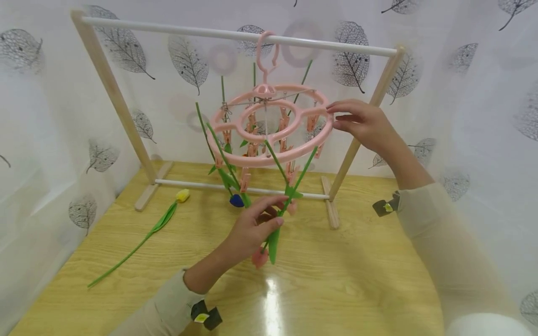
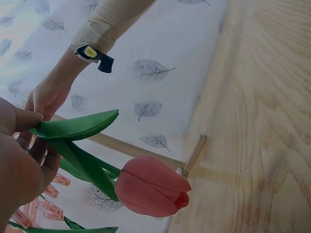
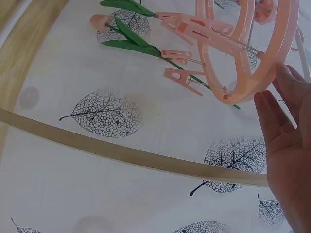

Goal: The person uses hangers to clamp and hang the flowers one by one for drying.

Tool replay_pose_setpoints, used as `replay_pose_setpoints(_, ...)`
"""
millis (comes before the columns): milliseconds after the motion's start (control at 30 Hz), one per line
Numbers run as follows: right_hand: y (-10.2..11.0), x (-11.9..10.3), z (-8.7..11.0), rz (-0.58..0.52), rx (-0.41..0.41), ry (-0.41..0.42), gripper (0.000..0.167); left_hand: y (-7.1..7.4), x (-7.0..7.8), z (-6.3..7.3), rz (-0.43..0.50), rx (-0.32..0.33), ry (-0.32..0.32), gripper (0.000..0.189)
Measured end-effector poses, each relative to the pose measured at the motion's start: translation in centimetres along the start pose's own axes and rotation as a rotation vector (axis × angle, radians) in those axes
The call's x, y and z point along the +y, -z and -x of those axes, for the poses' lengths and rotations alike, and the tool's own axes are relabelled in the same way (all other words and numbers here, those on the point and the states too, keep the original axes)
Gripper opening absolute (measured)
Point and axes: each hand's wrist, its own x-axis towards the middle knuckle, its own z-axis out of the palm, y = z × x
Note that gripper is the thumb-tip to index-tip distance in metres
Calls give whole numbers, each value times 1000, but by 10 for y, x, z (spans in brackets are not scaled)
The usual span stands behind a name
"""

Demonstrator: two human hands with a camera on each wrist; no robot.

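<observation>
My left hand (image 1: 252, 228) pinches a pink artificial tulip (image 2: 150, 187) by its green stem and leaves. The flower hangs head down in the head view, below the front of a round pink clip hanger (image 1: 302, 150). At the hanger's right side, my right hand (image 1: 365, 126) holds the outer ring between thumb and fingers. Pink clothes pegs (image 1: 245, 179) dangle from the rings. Several tulips hang head down among the pegs, one of them a blue tulip (image 1: 237, 200). Leaves and my left hand hide part of the held stem.
The hanger's hook sits over the white rail (image 1: 201, 32) of a rack with wooden posts (image 1: 113, 95). A yellow tulip (image 1: 182, 195) lies on the wooden table (image 1: 361, 266) at the left. A leaf-print curtain (image 1: 475, 107) stands behind and at the sides.
</observation>
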Motion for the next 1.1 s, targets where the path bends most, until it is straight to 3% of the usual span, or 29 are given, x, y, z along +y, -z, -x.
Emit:
replay_pose_setpoints(200, -2, 2, -2, 97, -41, 48, 24, 0, -1, 1, -5, -8, -5, 42)
replay_pose_setpoints(567, -20, -5, 12, -9, -34, 207, 26, 2, 5, 2, 10, -6, -35, 42)
replay_pose_setpoints(867, -34, -25, 15, -13, -29, 329, 27, 6, 8, 5, -17, 57, -27, 43)
replay_pose_setpoints(1100, -47, -39, 13, 3, -17, 402, 27, 7, 11, 4, 14, 114, -51, 46)
